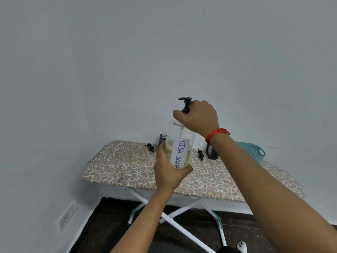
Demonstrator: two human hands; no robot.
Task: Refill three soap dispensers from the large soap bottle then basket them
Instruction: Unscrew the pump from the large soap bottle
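Centrally in my remote feed, a clear plastic pump bottle (179,141) bearing a white hand-lettered "DISH SOAP" label (179,154) is held upright in the air, above a folding ironing board with a leopard-print cover (127,165). Pale yellow liquid fills roughly its lower half. The person's left hand (167,172) grips the bottle round its base from below, thumb and fingers wrapped on either side. The right hand (198,115), a red band (217,134) at its wrist, closes over the bottle's neck, its fingers curled round the collar of the black pump top (185,105), whose spout points left.

On the board behind, I make out a dark dispenser bottle with an uncapped neck (162,138), standing upright and partly hidden by the left hand's fingers, with a loose black pump head (150,147) lying just to its left. To the right of the held bottle a second loose black pump head (200,154) lies on the cover, and near it a second dark dispenser (212,153) stands, its top hidden by the right forearm. A teal plastic basket with slotted sides (255,152) sits at the board's far right end, against the pale grey wall (164,52).

Below, the board's white crossed legs (171,218) stand on a dark floor (113,225), and a white wall socket (66,215) sits low on the left.
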